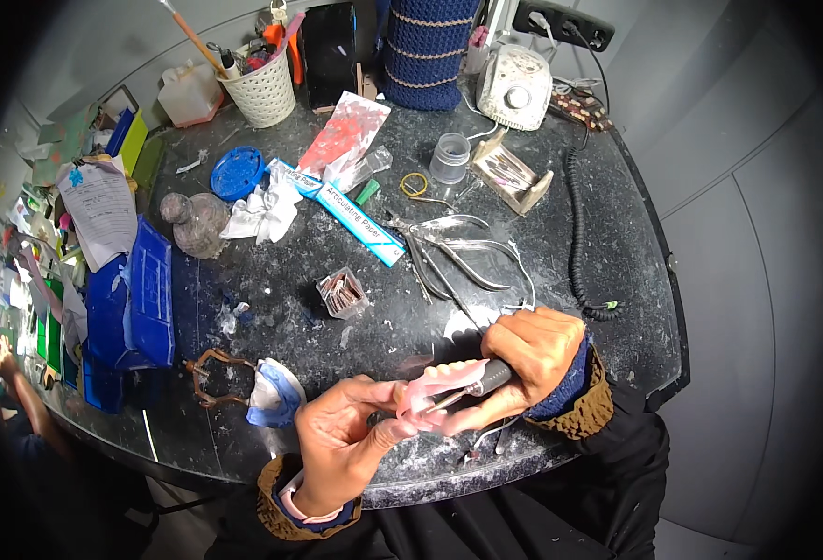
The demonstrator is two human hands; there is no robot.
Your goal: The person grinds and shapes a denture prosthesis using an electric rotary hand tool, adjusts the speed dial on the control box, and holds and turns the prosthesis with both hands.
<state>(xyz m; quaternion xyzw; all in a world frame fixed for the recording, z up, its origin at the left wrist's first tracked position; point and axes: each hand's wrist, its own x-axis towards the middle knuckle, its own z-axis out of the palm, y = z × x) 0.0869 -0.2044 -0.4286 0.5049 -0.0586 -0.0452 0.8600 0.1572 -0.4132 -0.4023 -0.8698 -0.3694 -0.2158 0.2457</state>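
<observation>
Near the front edge of the dark table, my left hand (341, 434) pinches a pink denture (419, 394) between thumb and fingers. Pale teeth run along its far rim. Wrapped round a dark rotary handpiece (493, 376), my right hand (534, 359) holds the tool's metal tip against or just over the denture's inner side; exact contact cannot be made out. The right fingers also reach close to the denture's edge. Left of my left hand lie a blue-and-white dental model (274, 396) and a brass-coloured articulator frame (220, 376).
Beyond my hands lie metal pliers (449, 247), a small box of strips (342, 293) and a blue-and-white paper packet (360, 222). Blue bins (150, 299) line the left. A motor control box (515, 89) stands at the back; a coiled cord (575, 224) runs down the right.
</observation>
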